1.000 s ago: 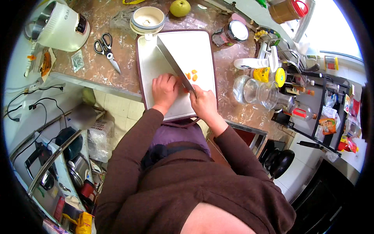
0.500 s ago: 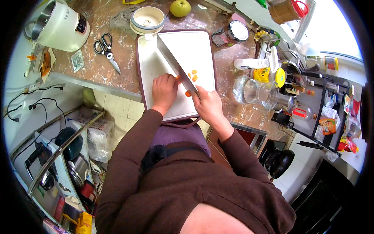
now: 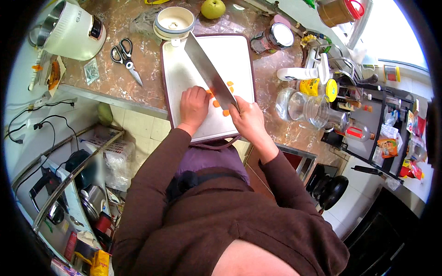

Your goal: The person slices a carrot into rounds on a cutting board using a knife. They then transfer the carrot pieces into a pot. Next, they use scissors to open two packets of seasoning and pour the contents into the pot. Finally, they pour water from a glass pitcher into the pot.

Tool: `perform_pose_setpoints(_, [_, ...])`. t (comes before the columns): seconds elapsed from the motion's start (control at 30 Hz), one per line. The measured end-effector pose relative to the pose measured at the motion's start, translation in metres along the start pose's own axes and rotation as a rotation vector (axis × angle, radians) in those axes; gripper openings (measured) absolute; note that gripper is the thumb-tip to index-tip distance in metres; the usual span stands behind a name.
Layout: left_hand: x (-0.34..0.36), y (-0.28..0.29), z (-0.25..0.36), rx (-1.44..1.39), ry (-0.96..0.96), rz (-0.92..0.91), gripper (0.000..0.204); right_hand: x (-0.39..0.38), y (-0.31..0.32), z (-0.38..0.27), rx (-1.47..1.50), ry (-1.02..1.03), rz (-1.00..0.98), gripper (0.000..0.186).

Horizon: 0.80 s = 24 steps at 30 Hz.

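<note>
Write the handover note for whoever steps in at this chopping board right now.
Right hand: gripping the cleaver, blade lying across the white cutting board.
Left hand: pressed on the board beside the blade, fingers curled over what is being cut; the piece itself is hidden.
Done: several orange pieces lie cut beside the blade.
Left: whatever remains under the left hand.
Nearby: scissors, stacked bowls, green fruit.

Sachet: small silver square [image 3: 92,71], flat on worktop left of scissors
Snack packets: red-orange [image 3: 388,147], right-hand shelf
Yellow packet: [image 3: 100,263], lower-left floor clutter
</note>
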<state>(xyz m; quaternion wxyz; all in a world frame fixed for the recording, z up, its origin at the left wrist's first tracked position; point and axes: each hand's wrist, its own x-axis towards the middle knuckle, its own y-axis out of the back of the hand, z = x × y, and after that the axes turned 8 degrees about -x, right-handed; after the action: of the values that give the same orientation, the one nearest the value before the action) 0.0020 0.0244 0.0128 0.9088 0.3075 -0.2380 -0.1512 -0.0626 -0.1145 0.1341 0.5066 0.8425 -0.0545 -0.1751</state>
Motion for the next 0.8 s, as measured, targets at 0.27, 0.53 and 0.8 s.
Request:
perform_pose_setpoints(0.27, [-0.001,0.000,0.002,0.006,-0.008,0.013,0.012,0.003,-0.022,0.003,-0.048,0.051,0.081,0.013])
perform_pose_setpoints(0.53, [0.002,0.002,0.000,-0.015,-0.008,-0.020,0.013,0.018,-0.053,-0.001,-0.047,0.047,0.184,0.021])
perform_pose_setpoints(0.8, [0.010,0.017,0.008,-0.009,-0.018,-0.175,0.025,0.023,-0.014,0.005,0.144,-0.056,0.079,0.024])
